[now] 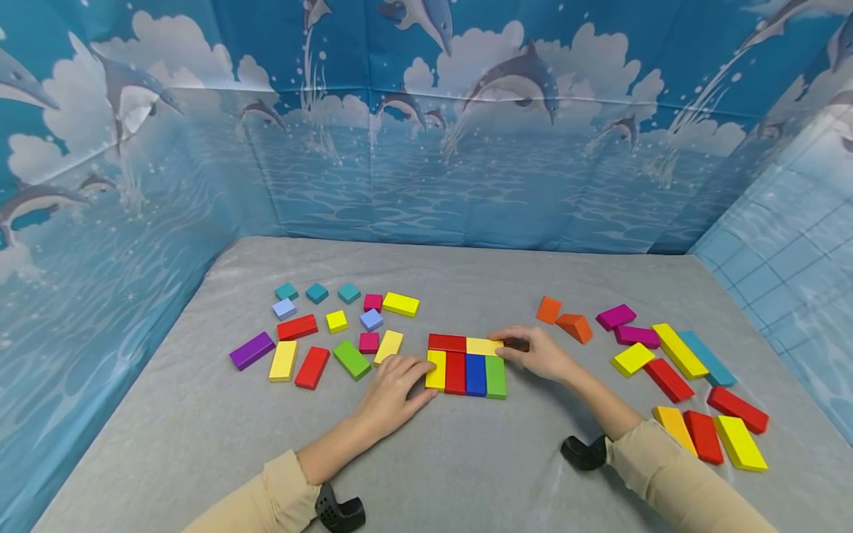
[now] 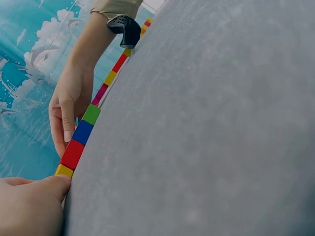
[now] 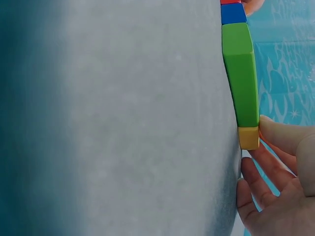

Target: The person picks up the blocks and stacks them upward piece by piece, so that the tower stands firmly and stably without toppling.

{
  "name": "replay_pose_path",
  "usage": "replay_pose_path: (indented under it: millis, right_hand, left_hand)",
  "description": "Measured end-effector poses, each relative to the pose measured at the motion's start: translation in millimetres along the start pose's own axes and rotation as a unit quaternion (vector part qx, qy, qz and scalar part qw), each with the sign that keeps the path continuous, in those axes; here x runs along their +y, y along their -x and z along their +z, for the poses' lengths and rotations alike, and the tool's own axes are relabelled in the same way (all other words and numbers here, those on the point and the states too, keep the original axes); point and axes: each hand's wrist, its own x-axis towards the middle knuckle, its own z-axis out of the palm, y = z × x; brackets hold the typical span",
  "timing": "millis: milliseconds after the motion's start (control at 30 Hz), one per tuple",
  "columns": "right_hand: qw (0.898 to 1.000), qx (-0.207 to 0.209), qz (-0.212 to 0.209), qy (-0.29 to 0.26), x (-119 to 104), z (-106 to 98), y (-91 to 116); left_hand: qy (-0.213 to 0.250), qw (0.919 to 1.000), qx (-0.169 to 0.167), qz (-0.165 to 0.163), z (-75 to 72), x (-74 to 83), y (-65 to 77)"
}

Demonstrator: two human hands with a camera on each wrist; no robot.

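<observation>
Several flat rectangular blocks lie side by side at the table's middle. In the near row stand a yellow block (image 1: 435, 370), a red block (image 1: 455, 372), a blue block (image 1: 476, 374) and a green block (image 1: 496, 377). Behind them lie a long red block (image 1: 447, 343) and a pale yellow block (image 1: 483, 346). My left hand (image 1: 395, 394) touches the left side of the yellow block with index finger and thumb. With thumb and index finger my right hand (image 1: 538, 354) pinches the right end of the pale yellow block. The right wrist view shows that end beside the green block (image 3: 241, 73).
Loose blocks lie to the left, among them a purple block (image 1: 252, 351), a green block (image 1: 352, 360) and teal cubes (image 1: 317, 293). More lie at right, including orange wedges (image 1: 575, 327) and a blue bar (image 1: 709, 358). A dolphin-print curtain (image 1: 426, 185) encloses the grey table (image 1: 466, 466).
</observation>
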Motion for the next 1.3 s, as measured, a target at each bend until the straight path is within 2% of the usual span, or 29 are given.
replay_pose_path:
  millis: [333,433,567,700,833,1033,1167,1300]
  right_hand:
    - [1.000,0.001,-0.007,-0.025,-2.2,-1.2,2.1]
    - [0.999,0.017,-0.003,-0.037,-4.1,-6.7,4.1]
    - [0.998,0.058,0.023,-0.033,-6.6,-24.1,14.1]
    - [0.993,0.099,0.056,-0.022,-3.5,-47.4,36.9]
    - [0.986,0.123,0.113,-0.024,3.8,-63.5,68.3]
    - [0.978,0.149,0.146,-0.004,11.9,-68.2,115.0]
    - [0.971,0.153,0.183,0.005,16.7,-69.1,141.3]
    - [0.971,0.155,0.175,0.038,24.2,-69.3,159.9]
  left_hand:
    - [-0.005,0.9999,0.008,0.005,1.8,-0.7,0.1]
    - [-0.008,0.9998,0.014,0.011,2.1,-0.8,-0.1]
    - [-0.008,0.9997,0.018,0.018,1.9,-0.5,-0.4]
    - [-0.003,0.9997,0.018,0.018,2.0,-0.8,-0.3]
    - [0.000,0.9997,0.017,0.016,2.9,-2.1,0.3]
    - [0.002,0.9997,0.019,0.016,3.0,-2.3,0.8]
    - [0.005,0.9997,0.017,0.015,2.7,-2.0,1.0]
    - [0.008,0.9997,0.017,0.015,2.5,-1.7,0.8]
